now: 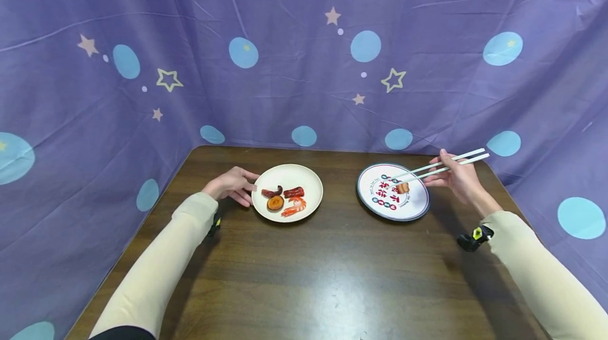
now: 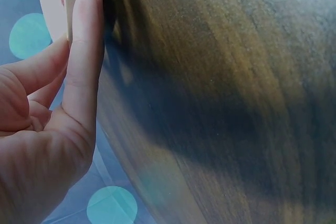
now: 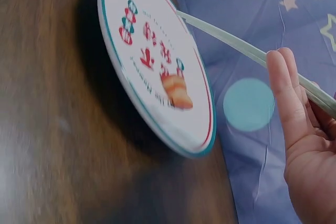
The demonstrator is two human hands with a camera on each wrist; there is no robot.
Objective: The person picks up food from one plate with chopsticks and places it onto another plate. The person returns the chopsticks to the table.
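My left hand [image 1: 234, 186] pinches the left rim of a cream plate [image 1: 285, 174]; in the left wrist view one finger [image 2: 84, 61] lies along the plate's underside. On that plate sit a red shrimp [image 1: 294, 207], a round brown slice [image 1: 275, 203], a dark curled piece [image 1: 272, 192] and a dark red piece [image 1: 293, 192]. A pair of pale chopsticks [image 1: 475, 160] is in my right hand [image 1: 458, 176], reaching left over a white printed plate [image 1: 409, 205] with a blue-green rim. One layered brown piece of food [image 1: 402, 188] rests on this plate, close beside the chopstick tips.
Both plates stand toward the back of a brown wooden table [image 1: 304, 271], with a gap between them. A purple curtain [image 1: 294, 92] with stars and blue spots hangs behind and at both sides. Each wrist carries a black camera mount, such as the right one [image 1: 470, 241].
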